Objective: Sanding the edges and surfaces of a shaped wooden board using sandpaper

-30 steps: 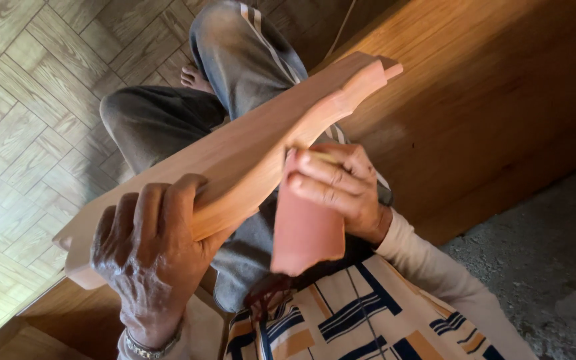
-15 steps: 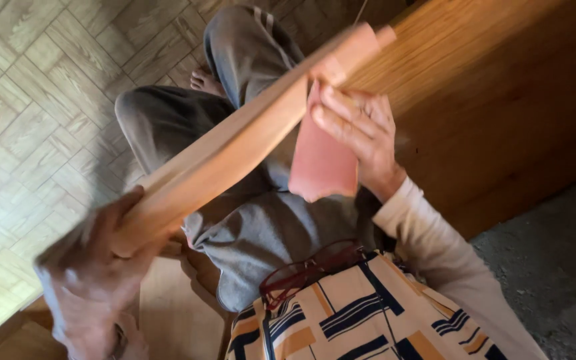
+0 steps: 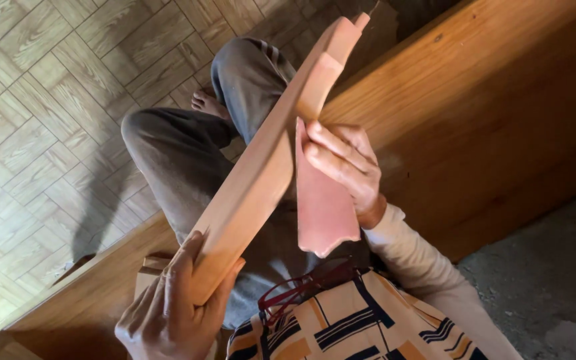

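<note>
A long light wooden piece (image 3: 268,167) with a shaped far end slants across my lap. My left hand (image 3: 171,313) grips its near end at the bottom of the view. My right hand (image 3: 345,167) presses a reddish sheet of sandpaper (image 3: 321,200) against the side of the wood near its middle. The sheet hangs down below my fingers with a torn lower edge. Red-framed glasses (image 3: 301,290) hang at the neck of my striped shirt.
I sit with legs in grey trousers (image 3: 188,147) and a bare foot (image 3: 207,103) over a parquet floor (image 3: 41,100). A broad wooden panel (image 3: 495,113) runs along the right. Rough grey concrete (image 3: 555,293) lies at the lower right.
The wooden piece has tilted steeper, its far end rising toward the top. My right hand has moved along it with the sandpaper. My left hand has shifted lower in view.
</note>
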